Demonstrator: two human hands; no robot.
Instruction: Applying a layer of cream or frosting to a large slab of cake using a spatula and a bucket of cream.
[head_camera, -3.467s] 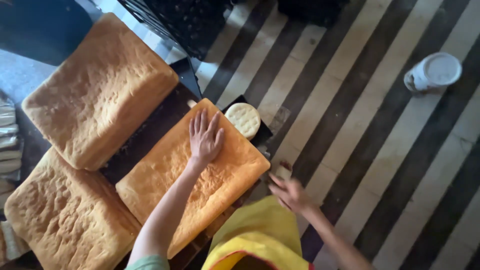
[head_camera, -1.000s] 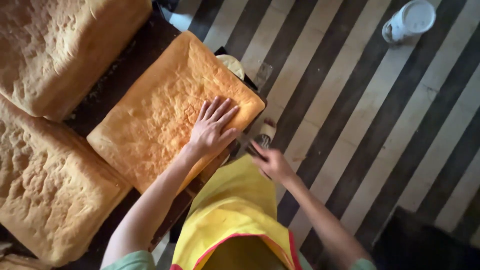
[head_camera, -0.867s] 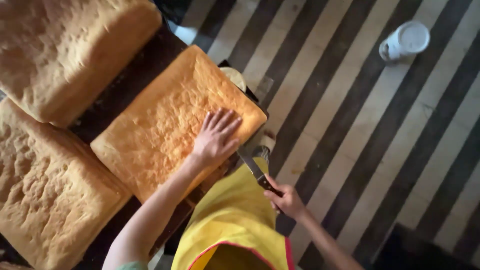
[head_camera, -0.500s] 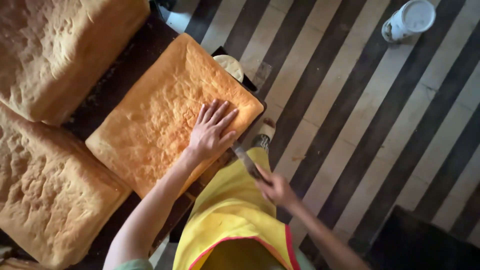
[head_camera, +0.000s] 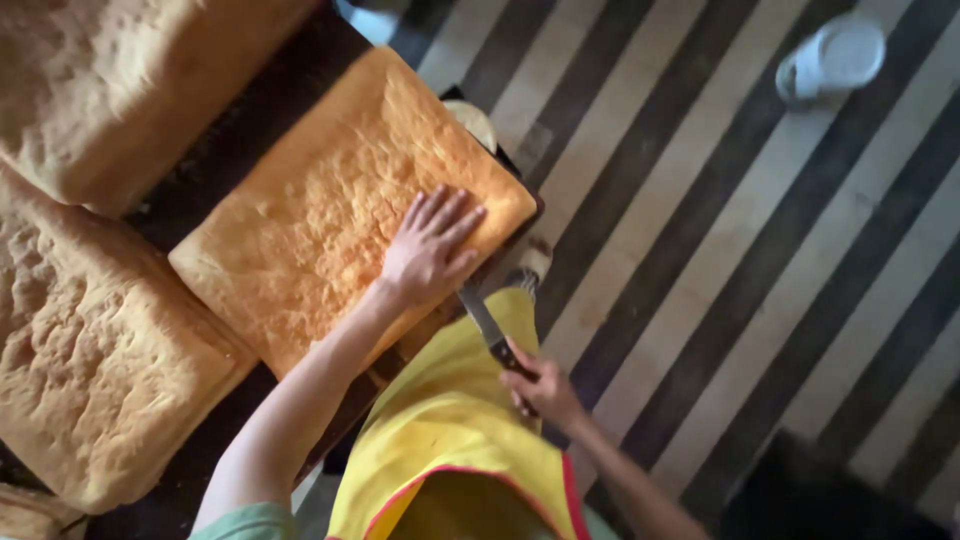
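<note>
Right hand (head_camera: 538, 388), closed around the dark handle of a knife (head_camera: 487, 328), blade angled toward the near edge of the sponge slab (head_camera: 340, 210). Left hand (head_camera: 428, 250), open, fingers spread, pressed flat on the slab's near corner. Beyond the slab: two paler slabs (head_camera: 100, 340); farther, a white container (head_camera: 832, 58) on striped floor (head_camera: 700, 220).

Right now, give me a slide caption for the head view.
Left hand flat on a golden sponge slab; right hand slides a knife along its edge.

Single head view, steep look down, close over sponge slab (head_camera: 350, 210), striped floor (head_camera: 720, 250) right.
</note>
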